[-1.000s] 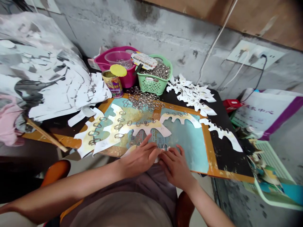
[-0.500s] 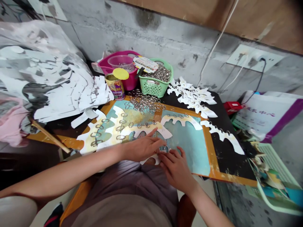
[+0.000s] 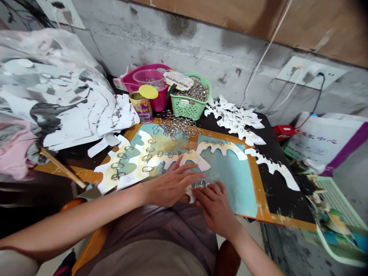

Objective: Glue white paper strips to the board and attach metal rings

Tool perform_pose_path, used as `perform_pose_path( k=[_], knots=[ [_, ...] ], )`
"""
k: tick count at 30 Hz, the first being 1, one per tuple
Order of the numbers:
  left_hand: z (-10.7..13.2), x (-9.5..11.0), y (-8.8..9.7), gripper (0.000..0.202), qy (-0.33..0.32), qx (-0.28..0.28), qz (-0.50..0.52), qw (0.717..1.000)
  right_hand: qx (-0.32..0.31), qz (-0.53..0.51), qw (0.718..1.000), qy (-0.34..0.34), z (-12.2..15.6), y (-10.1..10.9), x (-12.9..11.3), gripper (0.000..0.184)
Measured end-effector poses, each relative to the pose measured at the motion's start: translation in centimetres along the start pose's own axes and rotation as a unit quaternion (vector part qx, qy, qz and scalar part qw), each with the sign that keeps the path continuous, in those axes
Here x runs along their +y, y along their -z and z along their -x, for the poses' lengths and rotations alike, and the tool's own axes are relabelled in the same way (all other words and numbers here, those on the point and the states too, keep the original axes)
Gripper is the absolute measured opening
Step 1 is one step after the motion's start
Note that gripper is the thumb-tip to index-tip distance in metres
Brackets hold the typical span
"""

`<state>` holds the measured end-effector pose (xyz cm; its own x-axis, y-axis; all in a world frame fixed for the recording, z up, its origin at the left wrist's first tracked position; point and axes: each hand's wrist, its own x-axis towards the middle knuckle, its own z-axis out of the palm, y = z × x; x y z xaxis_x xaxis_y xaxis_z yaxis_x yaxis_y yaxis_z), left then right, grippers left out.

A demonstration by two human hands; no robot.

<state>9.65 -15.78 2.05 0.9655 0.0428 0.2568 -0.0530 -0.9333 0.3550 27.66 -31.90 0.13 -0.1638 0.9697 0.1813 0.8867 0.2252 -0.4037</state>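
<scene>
At the front edge of the table, my right hand (image 3: 214, 205) has its fingers bent over a small white scalloped cut-out (image 3: 190, 196) with metal rings (image 3: 202, 183) along it. Most of this cut-out is hidden by my hands. My left hand (image 3: 172, 183) reaches across just left of it, fingers stretched and apart, over the lower edge of another white cut-out (image 3: 198, 159) with rings. Further cut-outs with rings and yellowish glue-like smears lie at left (image 3: 115, 165), centre-left (image 3: 140, 165) and upper right (image 3: 221, 147) on the blue-green board (image 3: 241, 184).
Loose metal rings (image 3: 179, 127) are heaped before a green basket (image 3: 188, 109) of rings. Beside it stand an open can (image 3: 141, 109) and a pink basket (image 3: 159, 101). White scraps (image 3: 80, 115) pile up at left; finished-looking cut-outs (image 3: 235, 117) lie at right. A stick (image 3: 63, 168) juts at left.
My left hand has drawn slightly left and its fingers have spread, away from the small cut-out. My right hand stays on that piece. The view has shifted slightly.
</scene>
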Motion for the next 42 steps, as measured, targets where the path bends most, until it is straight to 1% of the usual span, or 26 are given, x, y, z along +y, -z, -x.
perform_pose_path(
  k=[2, 4, 6, 8, 10, 12, 14, 16, 18, 21, 23, 26, 27, 29, 32, 35, 37, 40, 42],
  knots=[
    [-0.8, -0.7, 0.0, 0.049, -0.043, -0.019, 0.016, 0.999, -0.005, 0.000, 1.000, 0.000, 0.0, 0.0, 0.1, 0.044],
    [-1.3, -1.3, -0.2, 0.045, -0.069, -0.017, 0.026, 0.997, -0.008, -0.004, 1.000, -0.002, 0.0, 0.0, 0.1, 0.044],
    [-1.6, -1.5, -0.3, 0.041, -0.069, -0.019, 0.029, 0.997, -0.002, -0.014, 1.000, -0.005, 0.0, 0.0, 0.0, 0.044],
    [-1.7, -1.5, -0.3, 0.033, -0.069, -0.034, 0.023, 0.997, 0.008, -0.023, 1.000, -0.009, 0.0, -0.1, 0.0, 0.043],
    [-1.5, -1.1, -0.3, 0.023, -0.075, -0.047, -0.001, 0.996, 0.016, -0.024, 0.999, -0.013, 0.0, -0.1, 0.0, 0.043],
    [-1.1, -0.6, -0.3, 0.015, -0.080, -0.039, -0.037, 0.995, 0.018, -0.019, 1.000, -0.014, 0.1, -0.2, 0.0, 0.043],
    [-0.6, -0.2, -0.7, 0.016, -0.069, -0.020, -0.067, 0.995, 0.019, -0.018, 1.000, -0.017, 0.1, -0.3, 0.0, 0.043],
    [-0.1, 0.0, -1.2, 0.018, -0.050, -0.004, -0.077, 0.996, 0.020, -0.020, 0.999, -0.020, 0.1, -0.4, 0.0, 0.043],
    [0.3, 0.0, -1.7, 0.019, -0.029, 0.014, -0.066, 0.997, 0.022, -0.021, 0.999, -0.020, 0.1, -0.3, -0.1, 0.042],
    [0.5, 0.1, -1.9, 0.013, -0.008, 0.033, -0.044, 0.998, 0.025, -0.033, 0.999, -0.017, -0.2, -0.2, -0.1, 0.038],
    [0.5, 0.3, -1.6, 0.013, -0.008, 0.022, -0.029, 0.999, 0.028, -0.049, 0.998, -0.019, -0.4, -0.1, -0.2, 0.036],
    [0.1, 0.8, -0.7, 0.029, -0.003, 0.001, -0.019, 1.000, 0.032, -0.064, 0.997, -0.024, -0.9, -0.1, -0.1, 0.033],
    [-0.1, 1.0, -0.5, 0.031, 0.004, -0.001, -0.024, 1.000, 0.034, -0.066, 0.997, -0.026, -1.1, -0.2, 0.0, 0.031],
    [-0.6, 1.1, -0.2, 0.024, 0.023, -0.006, -0.042, 0.999, 0.036, -0.069, 0.996, -0.031, -1.4, -0.2, 0.2, 0.026],
    [-1.3, 0.9, -0.4, 0.002, 0.021, -0.025, -0.066, 0.997, 0.040, -0.080, 0.995, -0.041, -1.6, -0.3, 0.5, 0.020],
    [-1.4, 0.5, -1.1, 0.015, -0.011, -0.018, -0.082, 0.996, 0.045, -0.087, 0.994, -0.050, -1.8, -0.4, 0.8, 0.019],
    [-1.2, 0.3, -1.5, 0.015, -0.016, 0.003, -0.084, 0.996, 0.041, -0.070, 0.996, -0.047, -1.8, -0.5, 0.9, 0.014],
    [-0.9, 0.3, -1.7, 0.014, -0.007, 0.027, -0.075, 0.997, 0.030, -0.010, 0.999, -0.027, -1.9, -0.9, 0.9, 0.003],
    [-0.7, 0.3, -1.8, 0.016, -0.007, 0.036, -0.078, 0.996, 0.034, 0.035, 0.999, -0.011, -2.0, -1.1, 0.8, 0.007]
  ],
)
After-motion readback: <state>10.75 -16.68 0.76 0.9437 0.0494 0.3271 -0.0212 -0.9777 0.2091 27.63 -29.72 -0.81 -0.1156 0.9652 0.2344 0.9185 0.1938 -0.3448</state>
